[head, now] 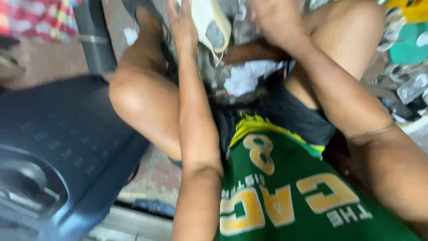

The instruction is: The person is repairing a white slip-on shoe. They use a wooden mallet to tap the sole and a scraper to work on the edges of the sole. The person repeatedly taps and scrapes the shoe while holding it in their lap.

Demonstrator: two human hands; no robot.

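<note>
Nearest the camera is a green jersey (285, 196) with yellow lettering, worn by the seated person, above dark shorts (294, 116) with a yellow band. To the left of the lap sits a dark blue plastic case (67, 147) with a moulded, ribbed top, its near corner running out of the bottom left of the view. Both bare knees are raised, and the forearms pass between them toward the floor. The left hand (183, 24) is wrapped along the side of a pale, worn shoe (211, 27), fingers closed against its upper. The right hand (274, 20) rests just beside the shoe at the top edge of the view; motion blur prevents any finding on whether its fingers are closed. White paper scraps (249, 76) lie on the floor between the legs. Clear plastic bottles (410, 87) are heaped at the far right.
</note>
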